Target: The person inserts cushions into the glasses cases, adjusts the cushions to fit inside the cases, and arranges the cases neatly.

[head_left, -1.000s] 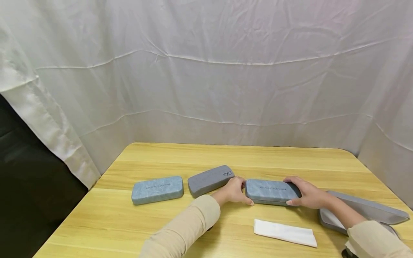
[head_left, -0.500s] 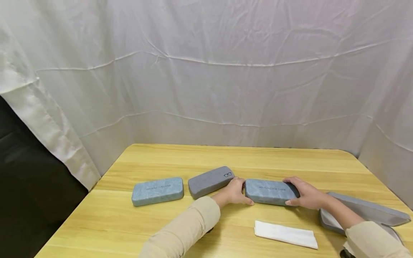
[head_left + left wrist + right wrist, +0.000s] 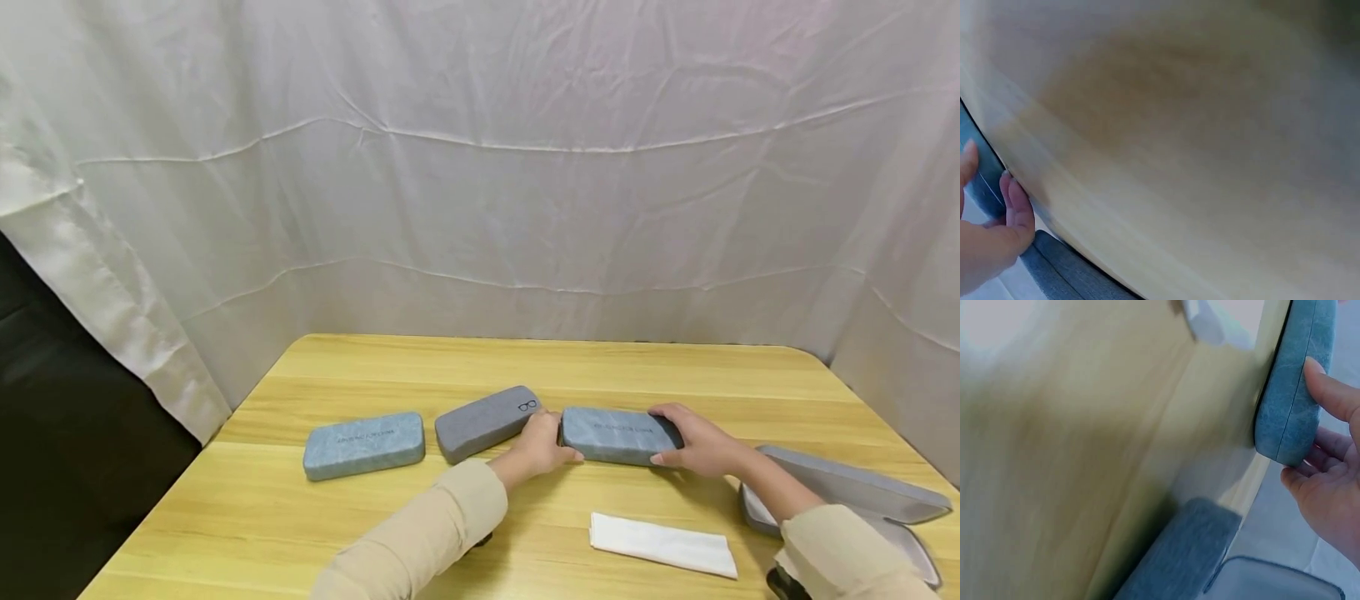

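A blue glasses case (image 3: 618, 435) with dark lettering on its lid lies closed between both hands, its long side roughly facing the person. My left hand (image 3: 534, 446) grips its left end, the thumb at the front lower corner. Around its right end, my right hand (image 3: 701, 446) holds with the thumb at the front and fingers behind. The right wrist view shows that thumb on the seam of the blue case (image 3: 1297, 381). Only part of the case (image 3: 985, 178) appears at the edge of the left wrist view.
A grey glasses case (image 3: 487, 422) with a spectacles print lies just beyond the left hand. Further left is another blue case (image 3: 365, 446). An open grey case (image 3: 847, 483) stands under the right forearm. A folded white cloth (image 3: 663, 546) lies in front.
Both hands have shifted the held blue glasses case slightly away from the person and to the left. The other cases and the cloth stay where they were.
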Action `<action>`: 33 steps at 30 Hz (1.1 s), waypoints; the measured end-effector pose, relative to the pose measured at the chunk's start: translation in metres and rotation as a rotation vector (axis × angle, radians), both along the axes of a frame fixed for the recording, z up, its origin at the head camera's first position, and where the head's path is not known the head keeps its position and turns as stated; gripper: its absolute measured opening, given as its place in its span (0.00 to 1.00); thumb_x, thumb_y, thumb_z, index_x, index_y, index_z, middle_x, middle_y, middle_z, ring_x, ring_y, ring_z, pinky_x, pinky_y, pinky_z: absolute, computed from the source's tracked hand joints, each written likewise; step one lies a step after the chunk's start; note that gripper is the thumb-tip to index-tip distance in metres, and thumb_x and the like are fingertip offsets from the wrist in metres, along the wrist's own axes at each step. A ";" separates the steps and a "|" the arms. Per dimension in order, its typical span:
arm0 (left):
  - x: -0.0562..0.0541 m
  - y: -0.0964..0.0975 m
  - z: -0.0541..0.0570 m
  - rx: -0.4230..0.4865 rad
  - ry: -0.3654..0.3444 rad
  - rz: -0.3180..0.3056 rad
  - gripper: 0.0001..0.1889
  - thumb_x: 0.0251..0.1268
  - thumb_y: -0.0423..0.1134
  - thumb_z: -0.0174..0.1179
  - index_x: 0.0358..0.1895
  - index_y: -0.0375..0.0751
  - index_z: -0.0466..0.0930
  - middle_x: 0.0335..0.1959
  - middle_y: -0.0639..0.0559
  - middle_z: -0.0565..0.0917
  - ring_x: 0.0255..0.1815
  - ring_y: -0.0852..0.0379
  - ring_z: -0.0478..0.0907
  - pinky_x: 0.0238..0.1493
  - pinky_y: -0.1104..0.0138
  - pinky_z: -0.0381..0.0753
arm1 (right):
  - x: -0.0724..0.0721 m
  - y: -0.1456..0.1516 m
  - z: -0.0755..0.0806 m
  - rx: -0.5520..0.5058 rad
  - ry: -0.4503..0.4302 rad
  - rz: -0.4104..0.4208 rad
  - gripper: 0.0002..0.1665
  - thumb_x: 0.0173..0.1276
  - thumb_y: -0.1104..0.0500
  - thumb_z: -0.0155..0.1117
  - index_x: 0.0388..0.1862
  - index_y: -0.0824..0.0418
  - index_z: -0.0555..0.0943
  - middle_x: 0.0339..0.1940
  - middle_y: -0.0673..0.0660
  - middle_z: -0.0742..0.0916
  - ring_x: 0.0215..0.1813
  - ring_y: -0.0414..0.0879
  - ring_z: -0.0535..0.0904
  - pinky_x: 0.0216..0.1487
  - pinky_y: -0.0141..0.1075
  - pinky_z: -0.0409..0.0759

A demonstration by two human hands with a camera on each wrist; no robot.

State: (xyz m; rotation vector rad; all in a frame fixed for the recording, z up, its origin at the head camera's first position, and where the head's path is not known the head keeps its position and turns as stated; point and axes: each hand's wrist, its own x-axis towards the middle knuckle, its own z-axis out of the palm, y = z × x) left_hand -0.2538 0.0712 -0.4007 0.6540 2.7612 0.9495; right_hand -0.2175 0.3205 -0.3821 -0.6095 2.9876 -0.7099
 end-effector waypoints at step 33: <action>0.040 -0.024 0.001 0.194 0.036 0.012 0.14 0.59 0.33 0.60 0.46 0.27 0.78 0.36 0.42 0.82 0.31 0.58 0.77 0.35 0.71 0.78 | 0.028 -0.030 0.015 -0.094 0.275 -0.065 0.31 0.57 0.61 0.68 0.58 0.74 0.70 0.56 0.73 0.75 0.57 0.69 0.70 0.53 0.61 0.71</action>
